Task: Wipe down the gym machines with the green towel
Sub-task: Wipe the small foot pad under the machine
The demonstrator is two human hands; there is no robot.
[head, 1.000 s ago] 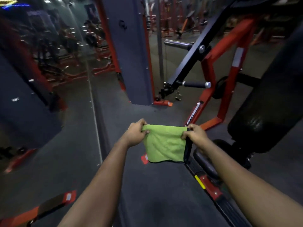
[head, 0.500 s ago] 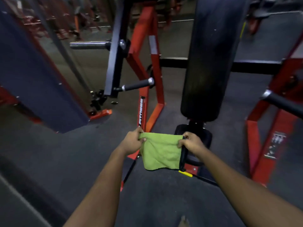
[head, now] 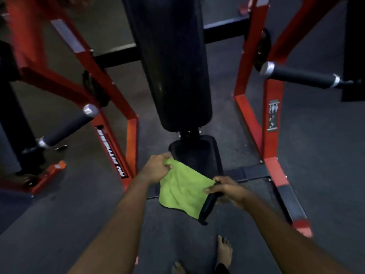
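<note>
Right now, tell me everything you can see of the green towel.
The green towel is a bright, soft-looking cloth, roughly square, with a black band along its right edge. It hangs spread in the air, tilted, its left corner higher. The left hand pinches that corner; the right hand grips the banded one. It hangs before the machine's black seat pad; whether they touch cannot be told.

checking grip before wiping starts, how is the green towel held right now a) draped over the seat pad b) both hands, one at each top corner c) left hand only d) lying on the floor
b: the left hand and the right hand each pinch an upper corner of the green towel, which hangs spread between them.
</note>
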